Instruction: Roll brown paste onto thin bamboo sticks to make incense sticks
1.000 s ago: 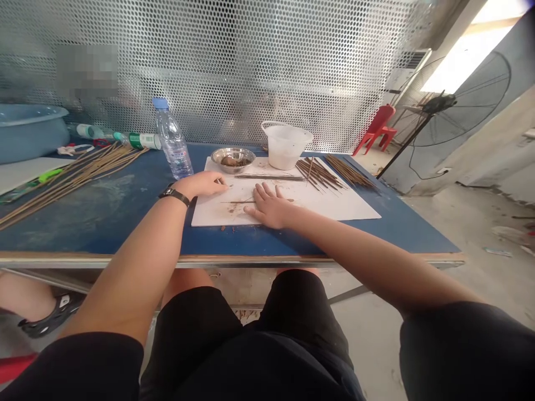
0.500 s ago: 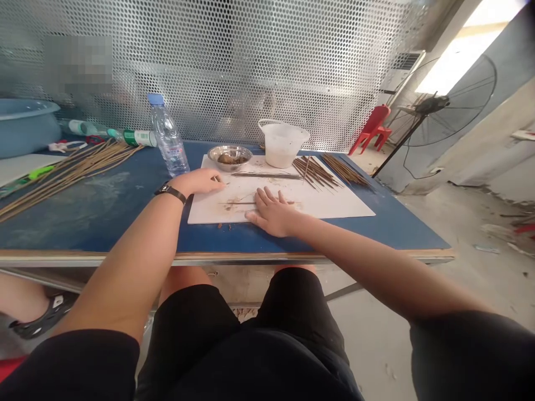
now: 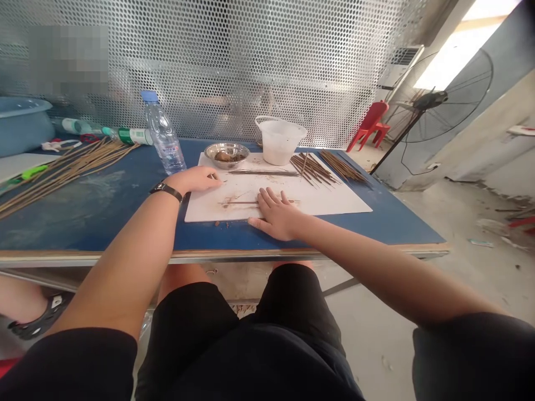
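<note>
My right hand [image 3: 278,217] lies flat, fingers spread, over a thin brown stick [image 3: 238,203] on the white board [image 3: 334,203]. The stick shows on both sides of the hand, and brown smears surround it. At the board's left edge rests my left hand [image 3: 198,179], its fingers curled together. Something small shows between thumb and finger, too small to name. Beyond the hands, a metal bowl [image 3: 227,156] holds a brown lump. More thin sticks [image 3: 263,173] lie across the board in front of a white plastic bucket [image 3: 281,142].
Two bunches of brown sticks [image 3: 315,170] lie at the right, partly on the board. A water bottle [image 3: 165,136] stands beside my left hand. Long tan sticks [image 3: 71,175] and a blue basin [image 3: 25,125] are farther left. Perforated metal sheet [image 3: 209,67] backs the table.
My right hand has shifted slightly right and toward me over the stick. My left hand stays curled at the board's left edge. The whole view has shifted a little.
</note>
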Demonstrator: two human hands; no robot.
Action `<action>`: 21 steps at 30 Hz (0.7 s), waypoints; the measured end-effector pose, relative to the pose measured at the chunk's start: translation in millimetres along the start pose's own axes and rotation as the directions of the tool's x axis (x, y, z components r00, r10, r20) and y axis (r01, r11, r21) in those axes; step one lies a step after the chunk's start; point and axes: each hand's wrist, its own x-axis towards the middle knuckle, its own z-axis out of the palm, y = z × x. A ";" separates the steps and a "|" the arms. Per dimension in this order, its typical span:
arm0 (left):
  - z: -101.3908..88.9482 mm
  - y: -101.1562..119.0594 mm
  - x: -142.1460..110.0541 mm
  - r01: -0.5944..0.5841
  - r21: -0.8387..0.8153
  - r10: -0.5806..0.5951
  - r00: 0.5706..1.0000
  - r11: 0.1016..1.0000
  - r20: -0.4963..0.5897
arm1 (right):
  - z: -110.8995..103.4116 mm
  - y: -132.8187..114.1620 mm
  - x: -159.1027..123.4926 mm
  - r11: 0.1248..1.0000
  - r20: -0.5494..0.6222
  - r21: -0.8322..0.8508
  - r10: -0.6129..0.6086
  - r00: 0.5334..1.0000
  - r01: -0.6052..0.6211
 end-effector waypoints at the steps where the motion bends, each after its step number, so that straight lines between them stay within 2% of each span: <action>1: -0.1 -0.2 0.4 0.002 0.000 -0.002 1.000 1.000 -0.001 | 1.1 -2.3 -7.7 1.000 0.008 0.006 -0.002 1.000 0.002; 3: -0.3 -1.1 1.5 0.007 -0.001 -0.007 1.000 1.000 -0.001 | 3.0 -5.4 -14.9 1.000 0.004 0.016 0.001 1.000 -0.001; 5: -0.5 -2.6 2.8 0.014 0.000 -0.014 1.000 1.000 0.001 | 4.0 -5.2 -10.0 1.000 -0.009 0.019 0.013 1.000 -0.013; 10: -1.3 -3.5 2.1 0.018 -0.001 -0.018 1.000 1.000 0.016 | -2.2 8.6 38.7 0.996 -0.050 0.020 0.085 0.995 -0.084; 13: -1.6 -2.5 0.4 0.010 -0.001 -0.010 1.000 1.000 0.025 | -9.6 18.7 67.0 0.993 -0.014 0.011 0.117 0.993 -0.117; 15: -0.9 -3.4 1.3 0.004 -0.003 -0.003 1.000 1.000 0.022 | -12.4 21.9 74.4 0.992 0.006 -0.017 0.122 0.992 -0.122; 18: 1.2 -7.0 5.6 -0.014 -0.016 0.014 1.000 1.000 0.004 | -11.2 19.7 62.5 0.994 0.006 -0.044 0.099 0.995 -0.099; 21: 2.3 -8.6 8.1 -0.006 -0.017 0.006 1.000 1.000 -0.002 | -5.3 12.3 30.6 0.998 -0.013 -0.013 0.061 0.998 -0.061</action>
